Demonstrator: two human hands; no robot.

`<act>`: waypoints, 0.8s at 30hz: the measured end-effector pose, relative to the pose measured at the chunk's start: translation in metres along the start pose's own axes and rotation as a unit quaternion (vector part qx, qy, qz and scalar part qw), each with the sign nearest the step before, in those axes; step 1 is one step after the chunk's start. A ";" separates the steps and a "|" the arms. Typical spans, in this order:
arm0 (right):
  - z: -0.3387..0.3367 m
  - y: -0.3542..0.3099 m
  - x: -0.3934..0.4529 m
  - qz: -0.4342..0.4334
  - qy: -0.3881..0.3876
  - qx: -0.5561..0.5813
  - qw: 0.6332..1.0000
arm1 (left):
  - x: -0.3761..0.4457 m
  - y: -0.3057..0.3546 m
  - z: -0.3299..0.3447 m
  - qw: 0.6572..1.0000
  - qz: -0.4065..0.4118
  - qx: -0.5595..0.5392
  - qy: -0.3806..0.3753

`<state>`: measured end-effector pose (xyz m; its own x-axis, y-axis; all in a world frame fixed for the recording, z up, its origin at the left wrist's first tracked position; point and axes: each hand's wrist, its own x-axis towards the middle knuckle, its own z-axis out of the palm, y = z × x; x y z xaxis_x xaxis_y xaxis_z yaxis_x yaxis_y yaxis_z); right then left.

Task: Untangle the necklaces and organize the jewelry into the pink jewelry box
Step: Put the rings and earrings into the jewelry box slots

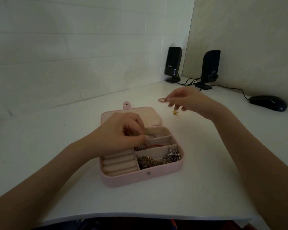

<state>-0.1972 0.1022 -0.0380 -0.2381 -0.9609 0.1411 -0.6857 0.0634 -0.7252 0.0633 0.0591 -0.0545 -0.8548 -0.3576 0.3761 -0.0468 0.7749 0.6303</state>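
**Two hands at an open pink jewelry box on a white desk**

I am looking down from my head camera at a white desk [56, 146] set into a corner of pale walls. At the back right stand two black upright desktop speakers [173, 63], their thin black cables [189, 81] trailing across the surface, and a black computer mouse [268, 102] lies further right. None of these lies between my hands and the box.

The pink rectangular jewelry box with a cream lining [140, 177] sits open in the middle of the desk, its lid [150, 114] laid flat behind it. In its front right compartment lies a tangle of gold and silver chain necklaces [154, 161] with a silver brooch set with a dark purple stone [174, 155]. A thin red cord [156, 146] lies in the compartment behind that. Cream ring rolls [120, 163] fill the front left section.

My left hand [121, 133] hovers over the back of the box, fingers curled downward with the tips pinched together at a rear compartment; I cannot tell what they pinch. It hides part of the lid and the rear left of the box.

My right hand [188, 100] is raised above the desk to the right of the lid, fingertips pinching a small pink beaded piece [161, 100]. A small gold ornament [175, 112] lies just below that hand.
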 end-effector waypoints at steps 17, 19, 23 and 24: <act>0.039 0.037 0.047 0.021 0.160 -0.332 0.929 | 0.001 -0.008 0.005 1.000 0.007 0.009 -0.001; 0.039 0.030 0.042 0.013 0.160 -0.346 0.925 | 0.002 -0.008 0.006 1.000 0.003 0.017 0.018; 0.034 0.000 0.025 -0.017 0.172 -0.054 0.983 | 0.006 -0.014 0.003 0.987 -0.051 0.013 0.152; 0.031 -0.010 0.018 -0.025 0.137 0.033 0.990 | 0.007 -0.015 0.002 0.982 -0.067 -0.009 0.176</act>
<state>-0.1730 0.0756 -0.0489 -0.3885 -0.8530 0.3485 -0.6569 -0.0088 -0.7539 0.0575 0.0460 -0.0628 -0.6104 -0.6160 0.4979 -0.1348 0.7003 0.7010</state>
